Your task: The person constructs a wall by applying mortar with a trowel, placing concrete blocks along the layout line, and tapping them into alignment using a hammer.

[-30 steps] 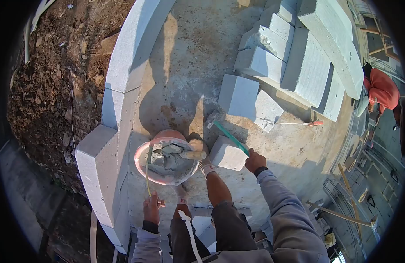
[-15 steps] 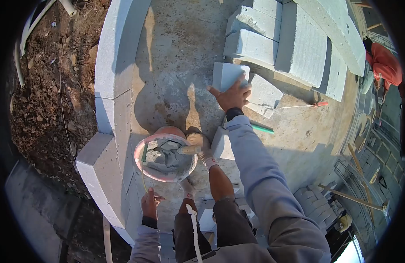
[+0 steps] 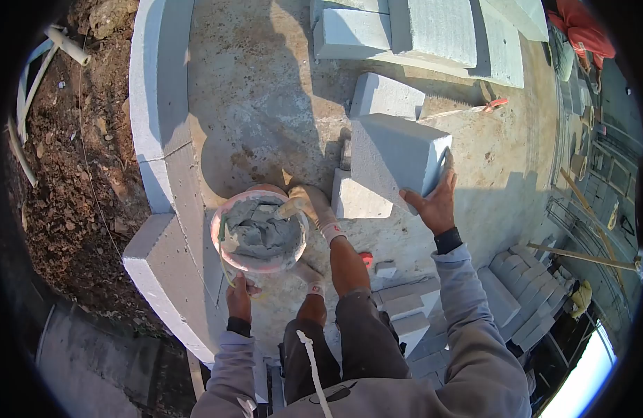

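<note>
My right hand (image 3: 438,203) grips the near end of a pale aerated concrete block (image 3: 391,150), thumb on one side and fingers on the other. The block is tilted above the floor. Low on the left, my left hand (image 3: 239,298) is closed around the thin handle (image 3: 226,268) of a pinkish bucket (image 3: 218,252). Grey wet mortar (image 3: 262,233) fills much of that bucket, and a tool with a wooden grip (image 3: 291,207) rests in it. Below the held block lies another white block (image 3: 361,197), partly hidden.
A low block wall (image 3: 169,164) runs along the left, with bare soil (image 3: 64,188) beyond it. Stacked blocks (image 3: 433,35) stand ahead, near a handsaw with a red handle (image 3: 497,104). A person in red (image 3: 586,29) is at the upper right. More blocks (image 3: 520,292) lie lower right.
My right hand has moved right and toward me; the block it touched is now gripped and tilted. My left hand stays beside the bucket. The view has shifted.
</note>
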`<state>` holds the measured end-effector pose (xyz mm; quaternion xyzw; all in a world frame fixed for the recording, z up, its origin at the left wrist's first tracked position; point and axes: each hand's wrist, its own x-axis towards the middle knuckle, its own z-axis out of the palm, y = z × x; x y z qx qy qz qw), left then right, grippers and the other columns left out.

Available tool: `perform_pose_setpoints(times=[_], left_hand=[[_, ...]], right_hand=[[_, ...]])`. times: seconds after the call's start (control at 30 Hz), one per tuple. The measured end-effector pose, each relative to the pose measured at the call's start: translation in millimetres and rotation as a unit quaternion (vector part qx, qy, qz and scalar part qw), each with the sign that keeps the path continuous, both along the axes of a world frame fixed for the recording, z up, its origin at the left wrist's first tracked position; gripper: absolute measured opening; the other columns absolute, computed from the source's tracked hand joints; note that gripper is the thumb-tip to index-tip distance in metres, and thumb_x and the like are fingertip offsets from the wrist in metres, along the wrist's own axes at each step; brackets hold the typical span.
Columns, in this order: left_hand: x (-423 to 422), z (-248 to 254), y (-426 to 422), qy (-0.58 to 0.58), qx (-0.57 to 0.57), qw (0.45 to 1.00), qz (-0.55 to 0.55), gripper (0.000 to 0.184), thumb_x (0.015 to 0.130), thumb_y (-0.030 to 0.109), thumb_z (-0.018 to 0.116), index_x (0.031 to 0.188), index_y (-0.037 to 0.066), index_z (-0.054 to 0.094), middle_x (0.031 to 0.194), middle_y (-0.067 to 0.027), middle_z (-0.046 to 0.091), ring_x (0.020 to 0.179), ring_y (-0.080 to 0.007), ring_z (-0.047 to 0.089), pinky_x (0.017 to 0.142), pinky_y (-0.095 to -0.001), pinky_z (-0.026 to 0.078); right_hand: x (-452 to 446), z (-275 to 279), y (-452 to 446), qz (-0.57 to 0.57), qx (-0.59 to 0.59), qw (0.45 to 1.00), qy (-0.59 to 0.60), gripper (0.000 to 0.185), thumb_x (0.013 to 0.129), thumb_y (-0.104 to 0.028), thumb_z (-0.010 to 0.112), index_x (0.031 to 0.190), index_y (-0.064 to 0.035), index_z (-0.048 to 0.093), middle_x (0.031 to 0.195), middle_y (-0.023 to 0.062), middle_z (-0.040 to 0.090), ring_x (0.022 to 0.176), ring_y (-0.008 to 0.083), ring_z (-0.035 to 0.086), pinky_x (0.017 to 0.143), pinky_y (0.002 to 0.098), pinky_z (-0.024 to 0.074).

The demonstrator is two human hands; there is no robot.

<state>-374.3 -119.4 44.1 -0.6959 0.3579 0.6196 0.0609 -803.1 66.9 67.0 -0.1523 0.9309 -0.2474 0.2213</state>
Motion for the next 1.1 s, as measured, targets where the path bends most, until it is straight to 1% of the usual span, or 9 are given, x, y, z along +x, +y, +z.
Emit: perform_pose_setpoints(times=[0.17,0.3,0.5,0.67,0.73,0.83,0.93,1.03,1.1], left_hand=[[-13.1,3.0,-0.4,0.014,-0.016,0.999,-0.048,0.043,0.095,0.041,0.047,0.073,0.005,0.053,0.065,-0.0039,0.052,0.057,-0.0161,0.056,0.06,-0.0303,0.048],[-13.6,3.0,0.2,0.0,-0.039,0.995,-0.09,0.043,0.095,0.041,0.047,0.073,0.005,0.053,0.062,-0.0035,0.051,0.055,-0.0165,0.055,0.06,-0.0314,0.049],[-3.2,-4.1,-5.0,-0.031,-0.054,0.99,-0.127,0.045,0.094,0.044,0.047,0.074,0.004,0.052,0.056,-0.0029,0.048,0.056,-0.0169,0.057,0.056,-0.0308,0.048],[-42.3,6.4,-1.7,-0.034,-0.005,0.992,-0.119,0.043,0.094,0.042,0.048,0.078,0.003,0.055,0.058,-0.0035,0.051,0.054,-0.0166,0.056,0.057,-0.0312,0.048],[-73.8,7.9,1.7,-0.031,0.01,0.997,-0.074,0.043,0.093,0.045,0.049,0.08,0.003,0.055,0.059,-0.0021,0.051,0.054,-0.0165,0.057,0.054,-0.0299,0.047],[-104.0,21.1,4.5,-0.044,0.026,0.998,-0.022,0.036,0.09,0.042,0.055,0.083,0.007,0.053,0.059,0.001,0.049,0.051,-0.0149,0.056,0.049,-0.0288,0.044],[-101.6,22.1,1.2,-0.089,0.005,0.995,0.037,0.028,0.089,0.035,0.057,0.078,0.011,0.049,0.055,0.0023,0.043,0.044,-0.0135,0.049,0.046,-0.0294,0.042],[-120.3,43.2,-39.1,-0.038,0.044,0.987,0.149,0.026,0.09,0.032,0.055,0.075,0.013,0.046,0.053,0.0024,0.039,0.041,-0.013,0.043,0.045,-0.0304,0.042],[-157.3,57.3,-62.8,-0.04,0.021,0.988,0.149,0.027,0.09,0.033,0.054,0.073,0.013,0.045,0.052,0.0024,0.037,0.04,-0.0128,0.039,0.044,-0.0326,0.042]], right_hand=[[68.8,28.8,116.8,-0.061,0.103,0.986,-0.12,0.117,0.048,-0.023,0.084,0.144,-0.0046,0.019,0.127,0.0205,0.039,0.119,0.0376,0.037,0.101,0.0453,0.0346],[132.0,-39.4,188.9,-0.018,0.203,0.964,-0.169,0.117,0.047,-0.025,0.085,0.144,-0.0103,0.022,0.126,0.0188,0.04,0.119,0.0373,0.037,0.099,0.0474,0.035],[174.5,-136.3,206.7,0.022,0.29,0.916,-0.277,0.117,0.047,-0.03,0.087,0.143,-0.0098,0.023,0.136,0.0187,0.034,0.13,0.0376,0.029,0.102,0.0526,0.0298],[143.9,-196.8,273.6,0.035,0.149,0.951,-0.27,0.086,0.06,-0.023,0.076,0.136,-0.0055,0.039,0.136,0.0231,0.041,0.126,0.0376,0.038,0.105,0.0443,0.0333],[112.9,-161.0,246.7,0.094,0.215,0.932,-0.277,0.074,0.065,-0.021,0.07,0.132,-0.0017,0.044,0.133,0.0224,0.045,0.128,0.0343,0.039,0.107,0.0394,0.033],[106.0,-141.5,241.4,0.052,0.172,0.941,-0.286,0.069,0.071,-0.023,0.067,0.13,0.0021,0.044,0.13,0.0251,0.047,0.124,0.0354,0.043,0.104,0.0396,0.0353],[102.7,-110.3,224.0,-0.029,0.177,0.932,-0.315,0.061,0.072,-0.027,0.067,0.125,-0.001,0.05,0.118,0.0238,0.057,0.11,0.0361,0.055,0.094,0.0416,0.0433],[81.0,-58.8,206.3,0.014,0.164,0.921,-0.352,0.054,0.073,-0.029,0.068,0.12,-0.0055,0.055,0.105,0.0176,0.065,0.095,0.0315,0.064,0.084,0.0372,0.0501],[53.9,-27.4,200.7,0.053,0.158,0.932,-0.321,0.049,0.074,-0.029,0.068,0.115,-0.0057,0.057,0.1,0.0172,0.067,0.091,0.0306,0.065,0.082,0.0377,0.051]])
